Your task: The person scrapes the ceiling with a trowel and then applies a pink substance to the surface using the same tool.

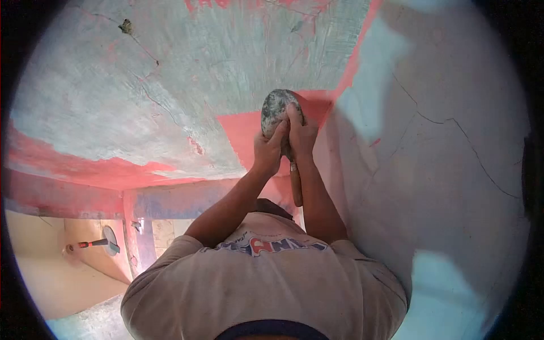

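Overhead: both hands clamped on scraper blade (pixel 276 110), left hand (pixel 266 148) beside right hand (pixel 302 135). Blade flat against ceiling (pixel 141 85) at red patch (pixel 243 133); wooden handle (pixel 296 187) runs down toward chest.

- A big ceiling (pixel 187 73) fills the top. It is pale grey-green with thin cracks in it.
- A small dark spot (pixel 125 26) sits on the ceiling near the top left.
- Red paint patches (pixel 85 167) run along the ceiling's lower edge.
- A pale wall (pixel 453 170) stands at the right. A long crack (pixel 453 122) runs across it.
- A tool with a red handle (pixel 93 244) sits at the lower left, against a tan wall (pixel 51 272).
- A dull blue and red beam (pixel 181 199) runs under the ceiling.
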